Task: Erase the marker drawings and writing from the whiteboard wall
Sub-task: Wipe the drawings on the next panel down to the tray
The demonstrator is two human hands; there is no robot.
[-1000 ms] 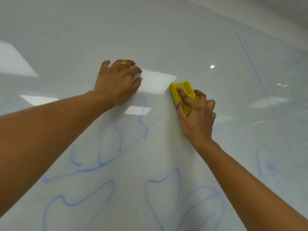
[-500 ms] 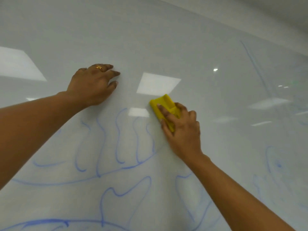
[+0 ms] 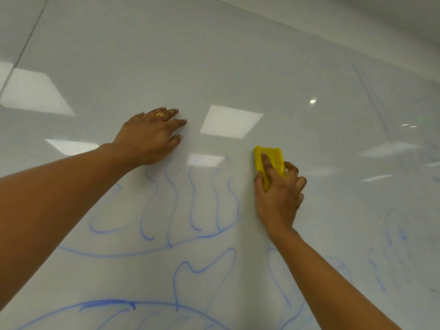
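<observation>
Where the eraser sits: the yellow eraser (image 3: 270,163) lies flat against the whiteboard wall (image 3: 238,55), right of centre, just up and to the right of the nearest wavy marker lines (image 3: 171,210).
Right hand: the right hand (image 3: 278,198) grasps the eraser, with the forefinger laid along its back, the thumb at its left edge and the other fingers curled at its right side.
Left hand: the left hand (image 3: 150,136) rests on the wall up and to the left of the eraser, well apart from it, fingers straight and spread, holding nothing.
Ring: a gold ring (image 3: 160,115) sits on one finger of the left hand.
Marker lines: blue loops and waves cover the lower part of the wall, between and below the two arms; fainter blue marks show at the far right.
Reflections: bright squares of reflections (image 3: 231,121) lie on the glossy wall, one between the two hands.
</observation>
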